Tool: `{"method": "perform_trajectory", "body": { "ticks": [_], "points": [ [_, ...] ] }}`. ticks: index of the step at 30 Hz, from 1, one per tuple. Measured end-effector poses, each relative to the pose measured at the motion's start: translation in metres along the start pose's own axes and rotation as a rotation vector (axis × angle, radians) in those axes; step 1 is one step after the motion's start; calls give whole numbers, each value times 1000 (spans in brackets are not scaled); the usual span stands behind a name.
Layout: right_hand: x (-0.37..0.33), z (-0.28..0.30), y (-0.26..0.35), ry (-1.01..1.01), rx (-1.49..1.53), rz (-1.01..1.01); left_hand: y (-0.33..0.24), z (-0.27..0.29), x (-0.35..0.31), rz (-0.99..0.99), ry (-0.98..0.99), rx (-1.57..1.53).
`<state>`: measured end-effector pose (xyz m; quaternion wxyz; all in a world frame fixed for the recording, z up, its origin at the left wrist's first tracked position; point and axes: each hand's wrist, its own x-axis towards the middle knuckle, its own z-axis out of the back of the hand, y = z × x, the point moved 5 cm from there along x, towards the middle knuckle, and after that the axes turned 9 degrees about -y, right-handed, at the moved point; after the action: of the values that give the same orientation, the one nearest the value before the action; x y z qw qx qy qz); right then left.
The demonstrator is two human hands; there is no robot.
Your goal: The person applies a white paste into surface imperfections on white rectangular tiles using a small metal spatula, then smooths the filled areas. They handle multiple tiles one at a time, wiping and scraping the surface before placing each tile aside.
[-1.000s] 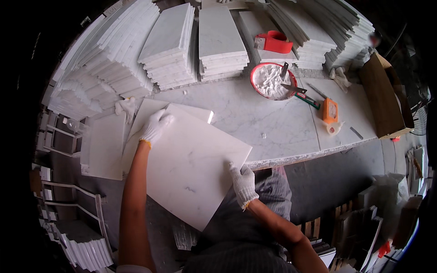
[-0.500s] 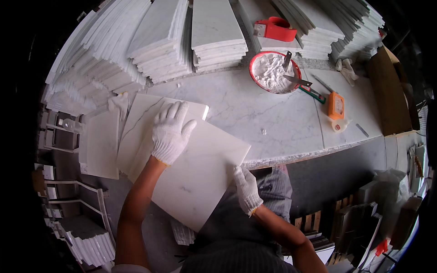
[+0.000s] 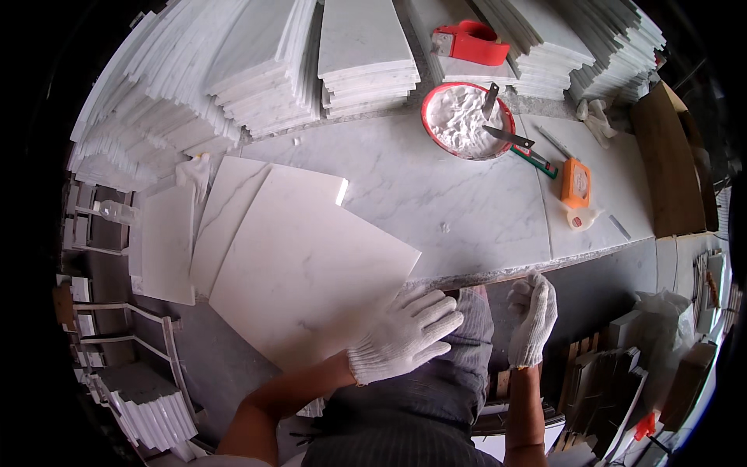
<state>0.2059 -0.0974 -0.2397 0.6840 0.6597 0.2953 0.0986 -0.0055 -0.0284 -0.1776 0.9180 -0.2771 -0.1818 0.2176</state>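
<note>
A white marble slab with a notched upper corner [image 3: 303, 265] lies askew over another veined slab [image 3: 226, 206] at the bench's left front, jutting past the edge. In a white knit glove, my left hand [image 3: 406, 335] is held over the slab's near right edge, fingers stretched out and holding nothing. Whether it touches the slab I cannot tell. Farther right, my right hand [image 3: 533, 319], gloved too, hovers just in front of the bench edge. Its fingers are curled together, with nothing visible in them.
Stacks of marble strips [image 3: 366, 47] line the bench's back. A red bowl of white paste [image 3: 467, 121] holds putty knives [image 3: 507, 138]. Nearby are a red tape dispenser [image 3: 475, 43], an orange box [image 3: 576, 183], a small white bottle [image 3: 581, 218] and a cardboard box [image 3: 673, 159].
My left hand has left the slab's top and swung right and nearer to me. My right hand has let go of the slab's right edge and moved right.
</note>
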Motion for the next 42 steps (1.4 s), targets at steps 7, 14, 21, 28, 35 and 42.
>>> {"method": "perform_trajectory", "body": {
  "ticks": [7, 14, 21, 28, 35, 42],
  "points": [
    [88, -39, 81, 1, -450, 821, 8, 6, -36, 293, -61, 328],
    [152, -126, 93, 20, -967, 931, 4, 1, -46, 405, -67, 431],
    [187, -129, 97, 152, -889, 891, 7, 2, -47, 392, -73, 453],
    [87, -94, 50, 649, -337, 126, 14, -5, -54, 406, -114, 533],
    [27, -152, 0, 950, -312, 43, 22, -6, -58, 400, -216, 581],
    [25, -173, -5, 1054, -363, 214, 23, -7, -62, 436, -14, 601]
  ]
}}
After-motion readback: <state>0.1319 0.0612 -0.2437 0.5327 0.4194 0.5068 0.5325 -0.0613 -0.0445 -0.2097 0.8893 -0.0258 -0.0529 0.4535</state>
